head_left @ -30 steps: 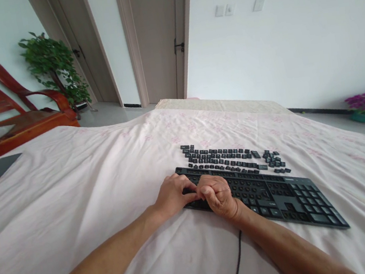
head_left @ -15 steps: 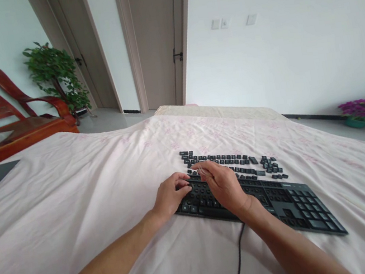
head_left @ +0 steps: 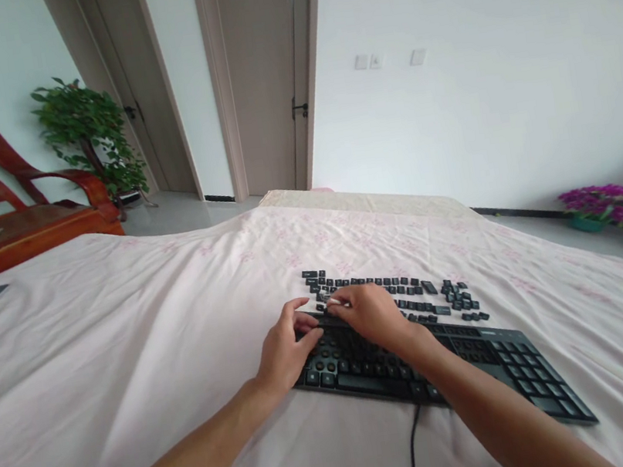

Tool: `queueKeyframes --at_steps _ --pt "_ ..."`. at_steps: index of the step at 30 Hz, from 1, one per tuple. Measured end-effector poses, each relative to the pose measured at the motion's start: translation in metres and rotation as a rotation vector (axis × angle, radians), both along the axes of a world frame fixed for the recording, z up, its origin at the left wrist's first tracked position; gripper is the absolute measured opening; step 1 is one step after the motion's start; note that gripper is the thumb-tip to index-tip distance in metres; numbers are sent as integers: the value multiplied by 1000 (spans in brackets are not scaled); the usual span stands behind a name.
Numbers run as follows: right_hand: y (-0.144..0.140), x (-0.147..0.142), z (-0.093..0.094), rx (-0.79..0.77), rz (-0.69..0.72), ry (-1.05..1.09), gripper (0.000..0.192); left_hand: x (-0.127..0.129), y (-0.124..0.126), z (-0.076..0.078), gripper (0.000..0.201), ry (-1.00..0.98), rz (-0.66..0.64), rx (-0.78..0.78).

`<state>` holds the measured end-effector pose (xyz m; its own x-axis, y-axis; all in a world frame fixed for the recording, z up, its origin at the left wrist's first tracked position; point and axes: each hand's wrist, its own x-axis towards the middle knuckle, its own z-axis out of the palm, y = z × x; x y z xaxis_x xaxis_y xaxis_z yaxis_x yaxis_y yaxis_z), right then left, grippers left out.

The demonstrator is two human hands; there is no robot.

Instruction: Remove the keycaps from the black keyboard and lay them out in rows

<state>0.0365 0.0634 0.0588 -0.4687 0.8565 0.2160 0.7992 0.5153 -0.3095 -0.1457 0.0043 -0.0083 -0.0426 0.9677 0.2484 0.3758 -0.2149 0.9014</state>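
Since a moment ago the right hand (head_left: 371, 312) has reached past the keyboard (head_left: 452, 357) on the bed (head_left: 129, 346), its fingertip grip pinching at a loose keycap (head_left: 330, 300) in the rows (head_left: 390, 292) just beyond, while the left hand (head_left: 285, 350), fingers curled loosely and holding nothing, steadies the keyboard's near-left corner.

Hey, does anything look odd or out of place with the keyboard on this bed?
Yes. Many loose keycaps lie in rows on the sheet just beyond the keyboard, instead of on it. The right hand reaches to their near left end; the left hand rests on the keyboard's left end.
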Motion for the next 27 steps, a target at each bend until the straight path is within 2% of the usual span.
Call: queueKeyframes --at_steps 4,7,10,17,27 --pt "61 5 1 -11 -199 1 17 -3 7 -9 45 30 87 95" --pt "97 3 -5 -88 -261 -59 17 -6 12 -15 44 48 128 113" --pt "118 0 -14 -124 -285 -92 17 -8 14 -17 42 46 139 99" --pt "134 -3 -26 -183 -272 -104 15 -7 15 -15 39 50 127 73" --pt "135 -6 -29 -193 -267 -108 15 -7 15 -14 39 46 125 72"
